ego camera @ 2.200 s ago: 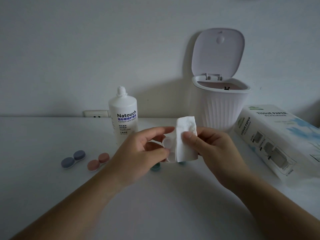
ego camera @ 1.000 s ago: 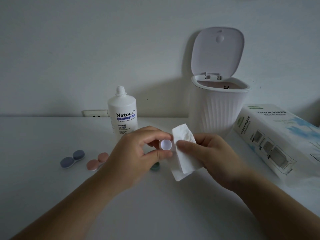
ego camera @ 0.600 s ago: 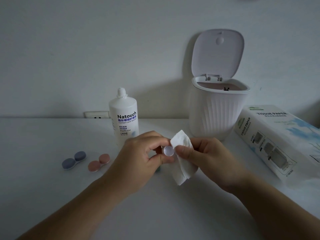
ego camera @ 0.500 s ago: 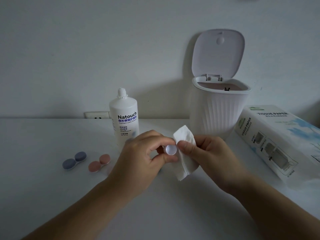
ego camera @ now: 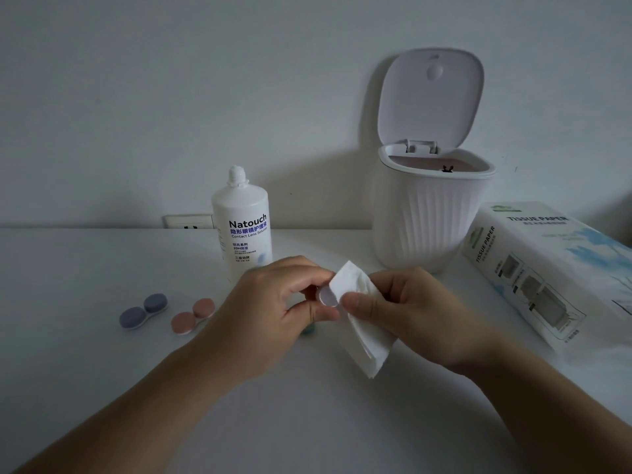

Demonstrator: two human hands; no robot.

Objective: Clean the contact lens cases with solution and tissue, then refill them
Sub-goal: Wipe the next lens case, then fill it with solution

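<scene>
My left hand (ego camera: 273, 316) pinches a small white lens case (ego camera: 327, 297) between thumb and fingers above the table; only one round well shows. My right hand (ego camera: 410, 309) holds a folded white tissue (ego camera: 359, 319) and presses its upper edge against that case. A teal cap (ego camera: 308, 330) peeks out on the table under my left hand. The white solution bottle (ego camera: 244, 227) stands uncapped behind my left hand. A blue-grey lens case (ego camera: 143, 311) and a pink lens case (ego camera: 193, 316) lie closed to the left.
A white ribbed bin (ego camera: 427, 220) with its lid raised stands at the back right. A tissue paper pack (ego camera: 554, 268) lies along the right edge. A wall socket (ego camera: 188, 221) sits behind the bottle, at the white table's (ego camera: 85, 354) far edge.
The tissue has shifted from covering the case's side to pressing at its round well. My left hand has turned the case slightly. Both hands stay in the same spot.
</scene>
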